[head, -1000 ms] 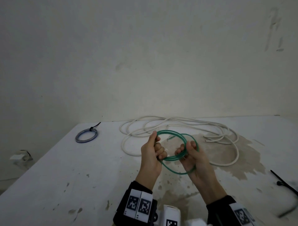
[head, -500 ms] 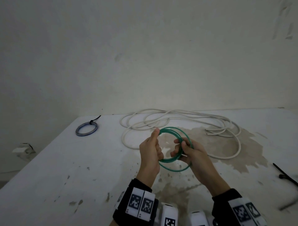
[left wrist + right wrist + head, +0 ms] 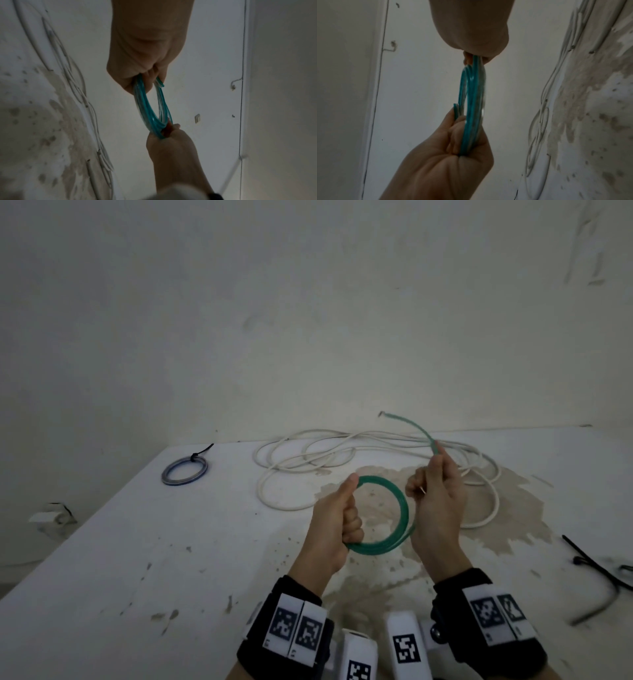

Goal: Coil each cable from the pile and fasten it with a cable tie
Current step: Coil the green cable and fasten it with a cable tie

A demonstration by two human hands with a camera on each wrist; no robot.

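Since a second ago, the right hand [image 3: 436, 501] has drawn the green cable's [image 3: 394, 522] free end up. Both fists grip the coil, left hand [image 3: 337, 517] opposite (no readable writing anywhere).

Green cable [image 3: 394, 508], white cable [image 3: 342, 453], blue coil [image 3: 185, 470].

Tied coil [image 3: 185, 471] left of cable pile [image 3: 342, 453]

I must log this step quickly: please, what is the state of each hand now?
Left hand: closed, gripping the green cable coil.
Right hand: closed, gripping the same green cable at its loose end.
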